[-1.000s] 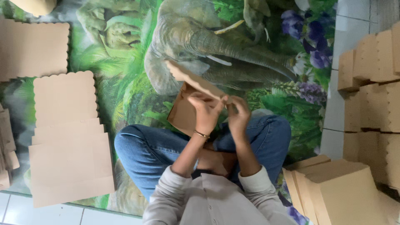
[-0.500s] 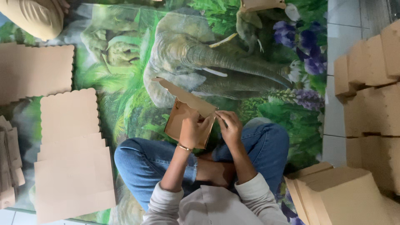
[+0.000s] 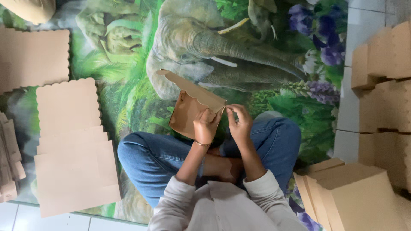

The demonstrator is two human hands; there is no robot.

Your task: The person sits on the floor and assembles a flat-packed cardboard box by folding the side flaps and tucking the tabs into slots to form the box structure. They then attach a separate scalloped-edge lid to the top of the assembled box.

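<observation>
Brown cardboard box (image 3: 188, 112) in hands; folded boxes (image 3: 385, 85) stacked right; flat blanks (image 3: 72, 145) left.

Blue jeans (image 3: 158, 156), pale sleeves (image 3: 171, 205), bracelet (image 3: 201, 144)

box (image 3: 188, 112): matt brown cardboard | flat sheets (image 3: 70, 145): same cardboard | mat (image 3: 128, 85): glossy print | jeans (image 3: 158, 156): denim

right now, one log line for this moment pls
left hand: grips cardboard piece | right hand: pinches its scalloped flap | flat sheets: on mat
</observation>
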